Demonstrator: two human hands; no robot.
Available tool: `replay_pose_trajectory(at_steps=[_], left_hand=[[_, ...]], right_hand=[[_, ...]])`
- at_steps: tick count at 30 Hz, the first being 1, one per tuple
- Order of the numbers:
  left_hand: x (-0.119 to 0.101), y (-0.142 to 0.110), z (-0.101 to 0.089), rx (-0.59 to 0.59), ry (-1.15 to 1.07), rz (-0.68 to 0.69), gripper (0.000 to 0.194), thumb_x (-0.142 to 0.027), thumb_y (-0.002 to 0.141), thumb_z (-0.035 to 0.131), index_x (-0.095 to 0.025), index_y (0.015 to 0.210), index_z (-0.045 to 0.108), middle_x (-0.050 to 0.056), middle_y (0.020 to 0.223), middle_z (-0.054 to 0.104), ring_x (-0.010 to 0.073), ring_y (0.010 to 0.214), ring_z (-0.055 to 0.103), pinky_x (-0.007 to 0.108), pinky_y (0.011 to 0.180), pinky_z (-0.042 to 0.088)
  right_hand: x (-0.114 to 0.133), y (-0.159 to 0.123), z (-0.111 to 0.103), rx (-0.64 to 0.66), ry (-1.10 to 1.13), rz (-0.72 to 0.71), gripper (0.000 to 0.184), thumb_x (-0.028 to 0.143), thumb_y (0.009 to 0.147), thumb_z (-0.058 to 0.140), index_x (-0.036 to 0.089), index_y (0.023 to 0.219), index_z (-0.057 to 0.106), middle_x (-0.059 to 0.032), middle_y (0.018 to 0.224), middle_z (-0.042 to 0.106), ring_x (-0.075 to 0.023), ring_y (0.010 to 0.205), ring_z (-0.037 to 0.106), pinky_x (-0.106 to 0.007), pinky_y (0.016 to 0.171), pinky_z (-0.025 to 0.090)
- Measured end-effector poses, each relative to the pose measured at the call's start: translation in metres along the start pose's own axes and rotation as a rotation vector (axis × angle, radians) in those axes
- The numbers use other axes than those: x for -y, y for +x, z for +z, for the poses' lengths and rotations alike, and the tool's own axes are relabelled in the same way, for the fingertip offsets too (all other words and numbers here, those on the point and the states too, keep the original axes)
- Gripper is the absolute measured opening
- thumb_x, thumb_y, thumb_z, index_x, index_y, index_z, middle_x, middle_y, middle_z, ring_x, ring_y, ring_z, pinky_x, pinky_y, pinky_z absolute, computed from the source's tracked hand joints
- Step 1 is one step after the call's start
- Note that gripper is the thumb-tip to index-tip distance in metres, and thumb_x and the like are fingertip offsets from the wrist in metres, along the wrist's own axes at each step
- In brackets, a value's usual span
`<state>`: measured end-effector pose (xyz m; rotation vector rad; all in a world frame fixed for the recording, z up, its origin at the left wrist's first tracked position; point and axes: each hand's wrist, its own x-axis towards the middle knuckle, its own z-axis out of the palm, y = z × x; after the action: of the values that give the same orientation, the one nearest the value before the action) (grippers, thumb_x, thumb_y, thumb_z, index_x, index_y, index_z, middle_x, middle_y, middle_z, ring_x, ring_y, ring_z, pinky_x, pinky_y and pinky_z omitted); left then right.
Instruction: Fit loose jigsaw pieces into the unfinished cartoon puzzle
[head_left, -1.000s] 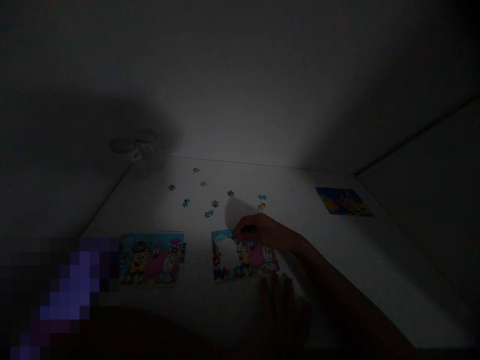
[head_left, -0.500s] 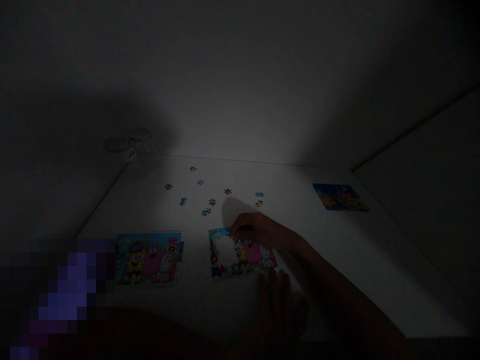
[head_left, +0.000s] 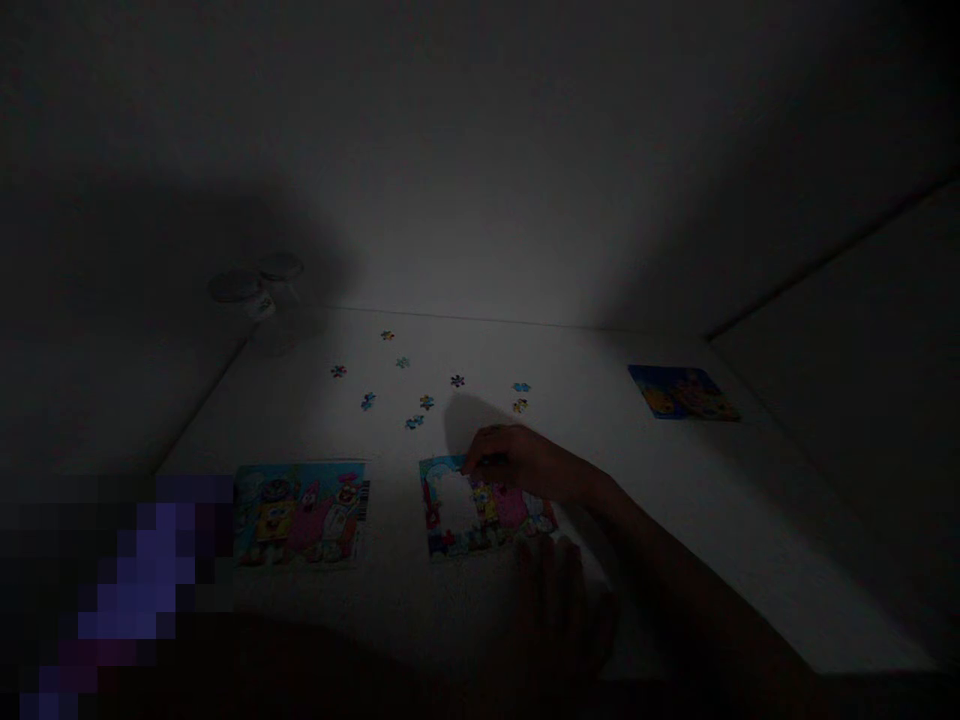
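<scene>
A partly assembled cartoon jigsaw puzzle [head_left: 487, 510] lies on the white table, with a bare white gap in its left part. My right hand [head_left: 502, 455] reaches in from the right with its fingers pinched down on a puzzle piece at the gap's upper right edge; the fingertips mostly hide that piece. Flat along the puzzle's lower right edge rests my left hand [head_left: 555, 590], fingers spread and holding nothing. To the left is a picture sheet [head_left: 300, 515] with the same cartoon figures. The light is very dim.
Several loose puzzle pieces [head_left: 426, 402] are scattered behind the puzzle. A blue picture card or box [head_left: 684, 392] lies at the right. Two clear lidded jars [head_left: 236, 287] stand at the back left corner. Walls rise behind and on both sides.
Both hands have hardly moved. The whole view has shifted very slightly; my right fingertips stay at the same spot on the puzzle.
</scene>
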<state>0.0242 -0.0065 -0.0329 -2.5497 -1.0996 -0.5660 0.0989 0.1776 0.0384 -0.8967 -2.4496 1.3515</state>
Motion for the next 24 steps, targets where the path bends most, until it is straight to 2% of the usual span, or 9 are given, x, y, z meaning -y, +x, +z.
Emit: replay_pose_trajectory(at_steps=[4, 7, 12, 15, 18, 20, 24], left_hand=[[0.002, 0.000, 0.000, 0.001, 0.007, -0.036, 0.042, -0.040, 0.093, 0.048, -0.025, 0.133, 0.049, 0.014, 0.134, 0.055, 0.0372, 0.120, 0.053, 0.064, 0.099, 0.033], [0.003, 0.000, -0.002, 0.056, 0.000, 0.014, 0.046, -0.042, 0.095, 0.043, -0.024, 0.137, 0.045, 0.016, 0.137, 0.052, 0.0391, 0.123, 0.050, 0.064, 0.096, 0.037], [0.000, 0.002, -0.004, 0.135, 0.046, 0.006, 0.042, -0.037, 0.095, 0.044, -0.030, 0.136, 0.047, 0.014, 0.139, 0.051, 0.0393, 0.125, 0.048, 0.065, 0.095, 0.038], [0.002, 0.002, -0.002, 0.111, 0.061, 0.017, 0.042, -0.038, 0.094, 0.045, -0.029, 0.135, 0.047, 0.014, 0.138, 0.051, 0.0393, 0.123, 0.049, 0.065, 0.094, 0.037], [0.004, 0.003, 0.001, 0.005, 0.058, 0.029, 0.043, -0.042, 0.093, 0.047, -0.027, 0.134, 0.048, 0.015, 0.136, 0.053, 0.0380, 0.120, 0.051, 0.066, 0.094, 0.035], [0.004, 0.003, 0.001, -0.025, 0.046, 0.008, 0.043, -0.043, 0.092, 0.049, -0.026, 0.132, 0.050, 0.015, 0.134, 0.053, 0.0375, 0.120, 0.051, 0.065, 0.096, 0.035], [0.000, 0.002, -0.001, 0.054, 0.052, -0.022, 0.042, -0.040, 0.094, 0.046, -0.027, 0.135, 0.047, 0.015, 0.138, 0.050, 0.0380, 0.125, 0.048, 0.065, 0.097, 0.037]], right_hand=[[-0.003, -0.001, 0.001, -0.004, 0.043, -0.024, 0.017, 0.007, 0.085, 0.059, 0.018, 0.092, 0.069, -0.0036, 0.094, 0.060, -0.0136, 0.084, 0.058, -0.026, 0.075, 0.047], [-0.004, -0.001, 0.002, -0.031, 0.012, -0.031, 0.011, 0.010, 0.086, 0.061, 0.017, 0.091, 0.068, -0.0039, 0.095, 0.055, -0.0143, 0.087, 0.056, -0.027, 0.077, 0.047], [-0.009, 0.000, 0.002, -0.037, -0.028, -0.031, 0.006, 0.015, 0.086, 0.063, 0.018, 0.091, 0.066, -0.0034, 0.094, 0.055, -0.0152, 0.088, 0.055, -0.028, 0.078, 0.046], [-0.013, 0.001, 0.004, -0.036, -0.023, -0.034, 0.008, 0.013, 0.087, 0.060, 0.018, 0.091, 0.065, -0.0035, 0.095, 0.055, -0.0150, 0.089, 0.055, -0.028, 0.079, 0.046], [-0.015, 0.001, 0.005, -0.040, -0.011, -0.022, 0.010, 0.013, 0.087, 0.060, 0.019, 0.093, 0.065, -0.0041, 0.097, 0.055, -0.0156, 0.090, 0.056, -0.029, 0.079, 0.046], [-0.015, 0.001, 0.004, -0.049, -0.013, -0.023, 0.010, 0.012, 0.086, 0.059, 0.018, 0.093, 0.065, -0.0044, 0.097, 0.056, -0.0160, 0.090, 0.056, -0.030, 0.080, 0.046], [-0.013, 0.001, 0.003, -0.062, -0.020, -0.028, 0.015, 0.009, 0.087, 0.055, 0.019, 0.094, 0.064, -0.0042, 0.097, 0.057, -0.0154, 0.088, 0.056, -0.030, 0.080, 0.046]])
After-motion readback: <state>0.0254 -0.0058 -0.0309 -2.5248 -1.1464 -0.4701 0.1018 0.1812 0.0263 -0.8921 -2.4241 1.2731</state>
